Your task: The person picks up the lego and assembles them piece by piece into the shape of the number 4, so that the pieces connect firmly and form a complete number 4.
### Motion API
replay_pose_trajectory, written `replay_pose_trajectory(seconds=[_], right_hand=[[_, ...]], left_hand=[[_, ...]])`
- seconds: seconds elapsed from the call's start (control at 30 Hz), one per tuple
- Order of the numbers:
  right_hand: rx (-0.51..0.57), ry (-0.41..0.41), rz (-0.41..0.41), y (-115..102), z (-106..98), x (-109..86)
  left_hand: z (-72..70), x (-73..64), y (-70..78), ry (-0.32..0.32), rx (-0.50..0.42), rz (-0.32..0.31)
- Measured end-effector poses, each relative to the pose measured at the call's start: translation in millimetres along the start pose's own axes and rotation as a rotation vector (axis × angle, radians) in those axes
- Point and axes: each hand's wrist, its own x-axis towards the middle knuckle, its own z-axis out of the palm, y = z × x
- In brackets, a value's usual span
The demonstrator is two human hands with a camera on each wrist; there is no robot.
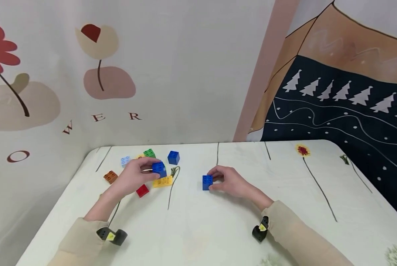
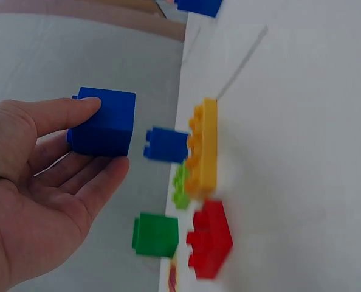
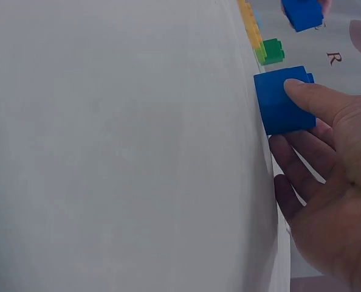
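My left hand (image 1: 136, 176) pinches a blue building block (image 1: 159, 169) between thumb and fingers. That block is raised above the table, over the yellow block (image 1: 163, 181); in the left wrist view the held block (image 2: 104, 121) has air around it. My right hand (image 1: 230, 181) grips a second blue block (image 1: 207, 182) by its right side, near the middle of the table. In the right wrist view, the thumb lies across this block (image 3: 284, 100), which sits at the table surface. Studs on both blocks face up.
Around the left hand lie a red block (image 1: 142, 190), an orange-brown block (image 1: 110, 177), a light blue block (image 1: 125, 161), a green block (image 1: 149, 153) and another blue block (image 1: 173, 157). A lime green block (image 2: 180, 185) shows behind the yellow one. Printed fabric hangs behind the white table (image 1: 192, 221).
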Motion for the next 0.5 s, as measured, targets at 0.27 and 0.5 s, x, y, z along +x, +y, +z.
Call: replay_pose_trajectory(seconds=[0.27, 0.5], right_hand=[[0.009, -0.011, 0.02, 3.4, -7.0, -4.7], [-0.004, -0.012, 0.056, 6.5, -11.2, -8.1]], left_hand=[[27.8, 5.2, 26.4, -0.093, -0.102, 0.042], [62.9, 16.4, 42.2, -0.112, -0.108, 0.039]])
